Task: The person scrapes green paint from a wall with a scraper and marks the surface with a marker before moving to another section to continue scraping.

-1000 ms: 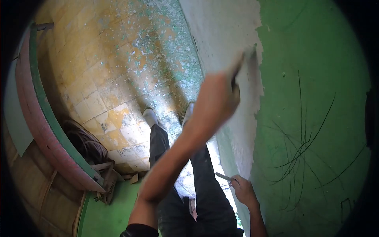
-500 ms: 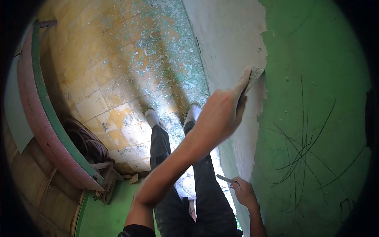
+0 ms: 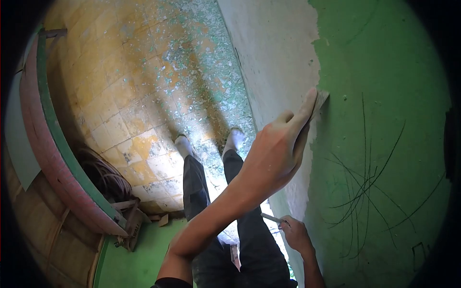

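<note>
My left hand reaches across my body to the wall on the right. It is closed on a scraper, index finger stretched along the blade. The blade lies against the edge of the green paint, where it borders the bare whitish strip of wall. Most of the scraper is hidden behind the fingers. Lower down, close to the wall, my right hand is closed on a slim pale stick-like thing that points left; its kind I cannot tell.
Paint flakes litter the worn yellow tiled floor along the wall. My feet stand among them. To the left are a curved pink and green panel, a dark coil and a small box. Black scribbles mark the green paint.
My left hand has moved a little right and down with the scraper, whose blade now reaches onto the green paint. My right hand stays nearly still.
</note>
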A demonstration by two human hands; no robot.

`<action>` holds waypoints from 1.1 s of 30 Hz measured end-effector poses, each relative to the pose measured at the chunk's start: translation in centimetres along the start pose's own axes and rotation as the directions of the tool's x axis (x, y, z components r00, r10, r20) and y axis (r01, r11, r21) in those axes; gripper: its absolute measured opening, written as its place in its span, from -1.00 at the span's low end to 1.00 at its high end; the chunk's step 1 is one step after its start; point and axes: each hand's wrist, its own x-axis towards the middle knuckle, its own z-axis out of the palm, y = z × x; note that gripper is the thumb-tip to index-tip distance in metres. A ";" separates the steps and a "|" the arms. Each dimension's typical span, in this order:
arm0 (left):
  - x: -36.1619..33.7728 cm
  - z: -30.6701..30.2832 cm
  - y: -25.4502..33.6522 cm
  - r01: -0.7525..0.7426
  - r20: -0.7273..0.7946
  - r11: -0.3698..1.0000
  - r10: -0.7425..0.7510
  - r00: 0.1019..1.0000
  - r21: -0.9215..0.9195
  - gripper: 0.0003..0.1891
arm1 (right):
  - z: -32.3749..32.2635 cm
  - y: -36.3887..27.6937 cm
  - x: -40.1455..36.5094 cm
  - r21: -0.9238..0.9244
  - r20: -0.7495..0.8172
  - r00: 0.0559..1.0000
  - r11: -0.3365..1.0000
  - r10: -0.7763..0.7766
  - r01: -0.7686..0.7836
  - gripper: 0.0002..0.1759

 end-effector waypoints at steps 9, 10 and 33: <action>1.6 0.1 -0.6 -0.052 -0.130 0.999 0.053 0.990 0.008 -0.49 | -0.1 -0.6 -0.1 0.016 0.009 0.999 0.999 0.042 -0.042 -0.75; 1.6 0.1 -0.5 -0.049 -0.127 0.998 0.045 0.991 -0.028 -0.48 | 0.0 -0.5 0.0 0.012 0.008 0.999 0.999 0.037 -0.037 -0.75; 2.5 -1.3 1.0 0.066 -0.075 0.992 -0.059 0.995 0.103 -0.46 | 0.4 0.6 0.0 -0.012 -0.020 1.000 1.000 0.006 -0.007 -0.76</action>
